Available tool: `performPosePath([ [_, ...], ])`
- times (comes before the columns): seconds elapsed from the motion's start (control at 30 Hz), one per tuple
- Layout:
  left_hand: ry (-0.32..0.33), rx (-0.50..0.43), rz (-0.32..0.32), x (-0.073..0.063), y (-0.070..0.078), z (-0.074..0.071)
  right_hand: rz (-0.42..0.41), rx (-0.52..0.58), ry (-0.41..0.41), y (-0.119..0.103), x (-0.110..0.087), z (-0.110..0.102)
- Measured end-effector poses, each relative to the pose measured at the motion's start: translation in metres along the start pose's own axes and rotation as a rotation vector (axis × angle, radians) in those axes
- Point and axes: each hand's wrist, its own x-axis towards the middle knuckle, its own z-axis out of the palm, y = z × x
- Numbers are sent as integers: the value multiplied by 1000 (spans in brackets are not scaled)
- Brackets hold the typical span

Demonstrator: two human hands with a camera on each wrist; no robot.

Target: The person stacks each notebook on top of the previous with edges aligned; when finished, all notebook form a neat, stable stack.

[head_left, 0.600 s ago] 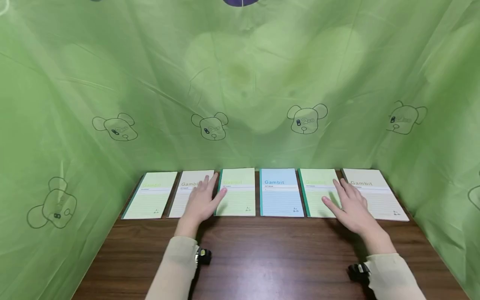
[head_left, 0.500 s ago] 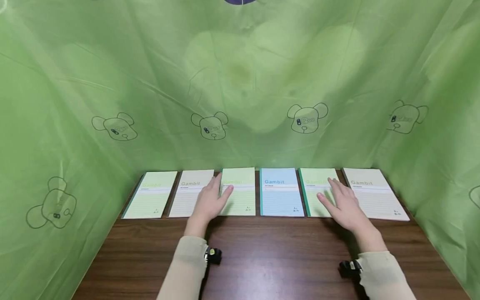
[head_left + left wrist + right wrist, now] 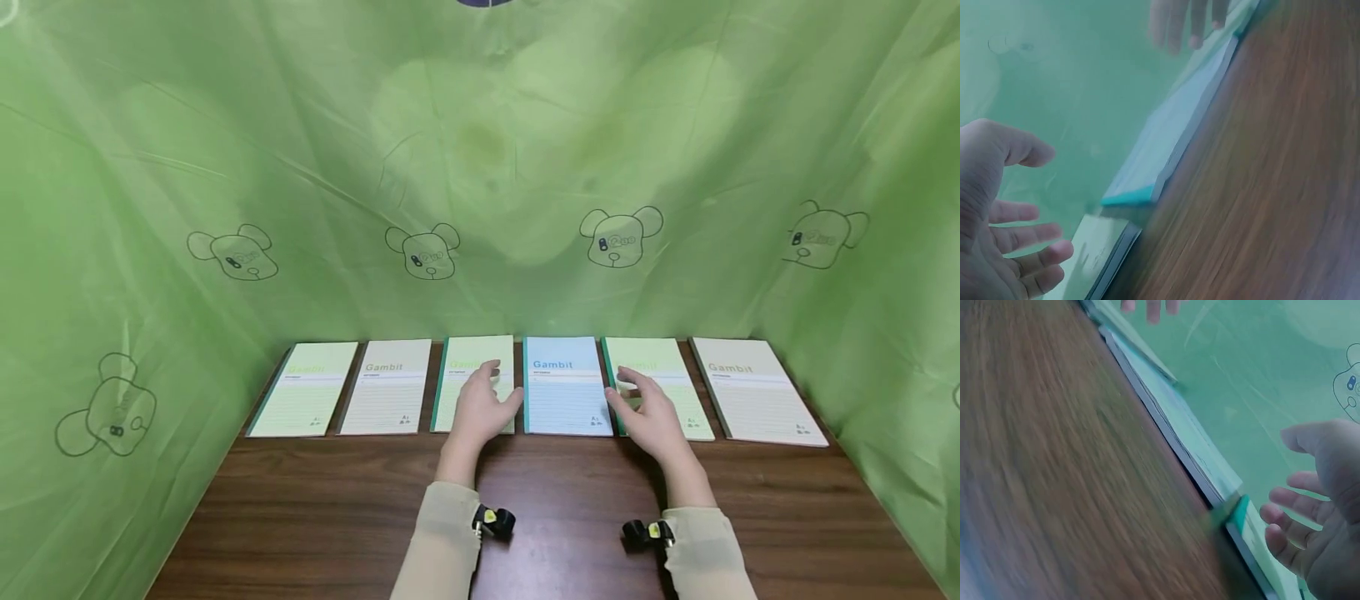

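My left hand [image 3: 482,408] hovers over a pale green notebook [image 3: 450,404] with its fingers loosely bent, holding nothing. Over another pale green notebook [image 3: 688,408] is my right hand [image 3: 654,421], its thumb reaching toward the blue notebook [image 3: 566,402] that lies between the two. Both palms face inward. In the left wrist view, bent fingers [image 3: 1035,269] show above a notebook's corner, with air between thumb and fingers. The right wrist view likewise has nothing between the thumb and the curved fingers [image 3: 1288,515].
Toward the left end of the row lie a greyish-white notebook [image 3: 386,404] and a light green one [image 3: 303,400]. Another greyish-white notebook [image 3: 765,404] ends the row on the right. Behind stands a green cloth curtain [image 3: 322,283]; the dark wood table [image 3: 337,500] extends in front.
Both hands have moved inward, the left one to the right and the right one to the left, and their fingers bend more. The notebooks stay in their row.
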Motion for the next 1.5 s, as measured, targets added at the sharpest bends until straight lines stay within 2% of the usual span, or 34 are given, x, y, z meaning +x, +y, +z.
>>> performPosePath([
  [0.23,-61,-30,6,-5,6,15,83,47,-13,-7,-2,8],
  [0.6,-87,129,60,-3,6,25,102,29,-16,-1,0,15],
  [0.77,-95,135,51,-4,8,27,89,5,-23,3,0,21],
  [0.87,-105,53,5,-4,12,28,88,11,-18,0,0,21],
  [0.93,-107,-33,-34,-4,15,29,88,19,-15,-2,-1,21],
  [1.13,-58,-281,-115,-6,22,38,94,46,-19,-8,-3,19],
  [1.33,-30,-491,-210,-4,20,44,113,84,-9,-7,-2,18],
  [1.5,-46,-594,-257,-1,15,41,181,185,-8,-8,-2,17],
])
